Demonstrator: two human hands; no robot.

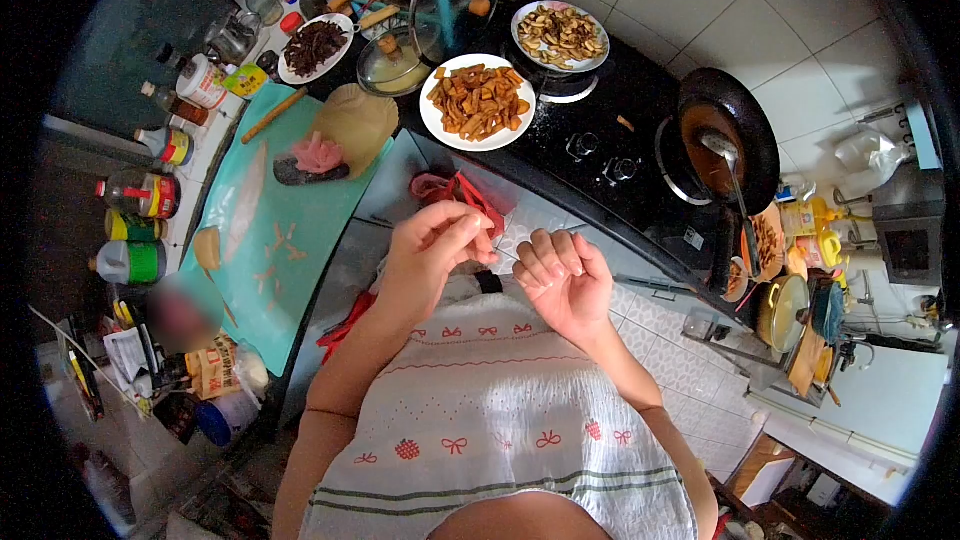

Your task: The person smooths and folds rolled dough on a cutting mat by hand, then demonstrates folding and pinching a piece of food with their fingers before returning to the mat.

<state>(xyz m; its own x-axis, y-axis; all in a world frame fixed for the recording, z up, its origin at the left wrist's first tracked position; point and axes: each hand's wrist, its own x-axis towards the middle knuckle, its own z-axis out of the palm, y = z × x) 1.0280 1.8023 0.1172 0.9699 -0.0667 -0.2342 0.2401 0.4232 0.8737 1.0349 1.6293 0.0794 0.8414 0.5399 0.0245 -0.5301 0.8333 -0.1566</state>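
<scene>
My left hand (445,250) is raised in front of the apron, its thumb and fingertips drawn together, with nothing visible between them. Close beside it, my right hand (567,277) has its fingers curled in towards the palm and holds nothing I can see. The two hands are apart. Both are over the white apron (480,395) and the tiled floor. Beyond them, a white plate of brown cooked pieces (478,103) sits at the counter's front edge. Red bags (462,198) hang or lie below that edge, behind my left hand.
On the left, a teal board (300,285) bears pink meat (318,154) and a wooden rolling pin (273,116). Bottles line the ledge. A wok (752,130) with a ladle stands at right. Plates of dark strips (314,50) and sliced mushrooms (560,36) are at the back.
</scene>
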